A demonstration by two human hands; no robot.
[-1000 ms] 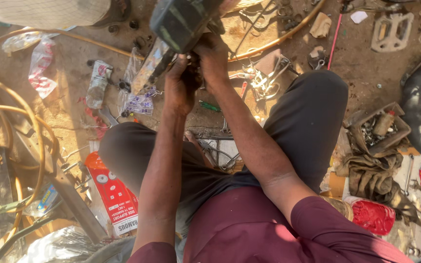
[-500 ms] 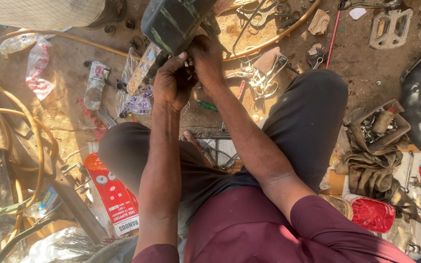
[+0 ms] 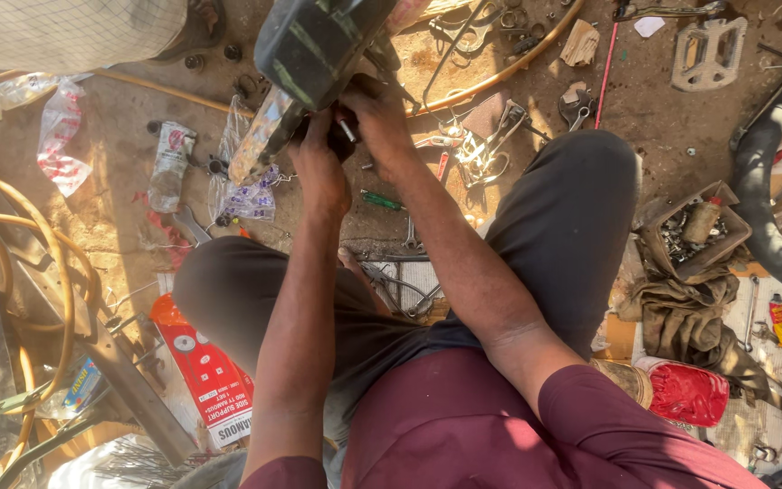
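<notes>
Both hands have shifted lower under the black padded bicycle saddle. Left hand grip clamps its underside; right hand grip pinches a small metal fitting there, above the dirt floor.

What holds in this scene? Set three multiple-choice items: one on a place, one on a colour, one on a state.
1. The pedal lies:
A. on the ground, top right of the view
B. on the lap
C. at the bottom left

2. The screwdriver handle is:
A. red
B. green
C. white

3. The left hand and right hand are:
A. both on the knees
B. far apart
C. both up at the saddle

Answers:
1 A: the pedal rests on bare dirt beyond the right knee.
2 B: the handle shows green between the legs.
3 C: both hands meet under the black saddle.
</notes>
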